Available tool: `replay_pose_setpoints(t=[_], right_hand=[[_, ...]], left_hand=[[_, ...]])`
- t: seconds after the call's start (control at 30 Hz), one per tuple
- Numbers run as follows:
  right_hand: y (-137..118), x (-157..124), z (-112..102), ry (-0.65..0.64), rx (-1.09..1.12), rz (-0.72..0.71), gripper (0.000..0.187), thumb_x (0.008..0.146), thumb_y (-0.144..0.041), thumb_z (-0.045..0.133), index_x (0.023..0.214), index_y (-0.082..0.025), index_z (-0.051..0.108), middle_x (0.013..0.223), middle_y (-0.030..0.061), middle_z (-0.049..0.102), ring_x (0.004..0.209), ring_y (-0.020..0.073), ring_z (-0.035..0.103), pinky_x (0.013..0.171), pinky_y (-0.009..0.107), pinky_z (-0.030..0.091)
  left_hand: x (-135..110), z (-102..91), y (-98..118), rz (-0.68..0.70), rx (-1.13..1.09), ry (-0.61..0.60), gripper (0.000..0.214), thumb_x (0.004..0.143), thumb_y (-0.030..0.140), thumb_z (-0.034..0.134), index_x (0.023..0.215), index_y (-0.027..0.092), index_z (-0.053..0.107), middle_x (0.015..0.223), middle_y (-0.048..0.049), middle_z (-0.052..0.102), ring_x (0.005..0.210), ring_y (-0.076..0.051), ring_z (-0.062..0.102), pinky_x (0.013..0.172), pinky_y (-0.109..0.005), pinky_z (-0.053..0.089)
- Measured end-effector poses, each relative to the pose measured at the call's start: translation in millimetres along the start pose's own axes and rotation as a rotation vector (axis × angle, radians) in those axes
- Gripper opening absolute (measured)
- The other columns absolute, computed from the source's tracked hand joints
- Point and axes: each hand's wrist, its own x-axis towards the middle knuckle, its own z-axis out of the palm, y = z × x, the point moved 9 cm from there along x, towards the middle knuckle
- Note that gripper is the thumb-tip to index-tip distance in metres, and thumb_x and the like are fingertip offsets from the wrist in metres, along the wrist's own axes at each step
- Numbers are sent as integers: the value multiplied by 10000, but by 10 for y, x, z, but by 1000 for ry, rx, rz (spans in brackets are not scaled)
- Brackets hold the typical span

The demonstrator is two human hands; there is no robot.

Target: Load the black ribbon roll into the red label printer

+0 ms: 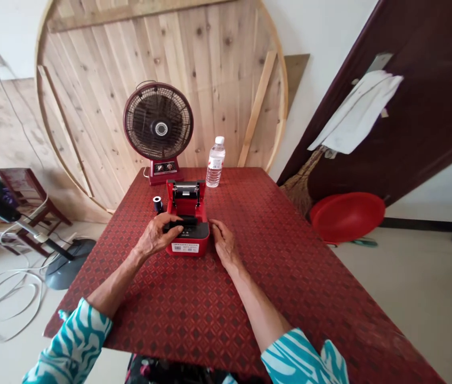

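A red and black label printer (188, 247) stands on the table with its lid (186, 191) raised and tilted back. My left hand (158, 233) reaches over the printer's left front edge. Its thumb and fingers are closed around a dark piece (188, 220) at the mouth of the compartment; whether that piece is loose or part of the printer I cannot tell. Against the printer's right side lies my right hand (224, 243), fingers bent together and partly hidden. A small roll (158, 204), black with a white end, stands just left of the printer.
A red patterned cloth covers the table (206, 309). At its far edge are a maroon fan (161, 129) and a water bottle (215, 162). On the floor are a red basin (348, 216) at right and a coiled white cable (6, 304) by a stand base (70, 262) at left.
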Motion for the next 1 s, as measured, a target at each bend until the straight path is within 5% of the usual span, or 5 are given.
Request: replay_pose_setpoints(t=[0.27,0.47,0.73,1.0], right_hand=[[10,-10,17,-14,16,18,336,837,-434,451,989,-218,659,1020,77,705,968,235,634,875,404,478],[20,121,-21,53,113,42,407,846,-466,436,1122,-205,582,1157,101,653,1048,221,618,933,414,460],[-498,755,93,72,122,-58,447,842,-497,416,1184,-230,523,1291,82,571,1186,206,525,985,411,413],[-408,773,144,102,158,-74,420,831,-520,438,1132,-247,544,1226,62,606,1133,208,543,974,433,413]], left_hand=[[-31,-50,260,287,125,-2,177,839,316,529,844,219,676,1001,-69,701,1083,-242,576,1048,-464,309],[-179,-63,371,468,292,-4,198,795,328,604,949,229,679,1006,-68,673,1107,-243,537,1078,-476,256],[-259,-38,328,536,342,29,179,806,286,600,964,234,664,994,-53,677,1015,-208,583,1074,-464,282],[-350,-36,389,684,381,100,150,829,213,577,958,225,653,971,-40,690,1001,-183,601,1058,-460,317]])
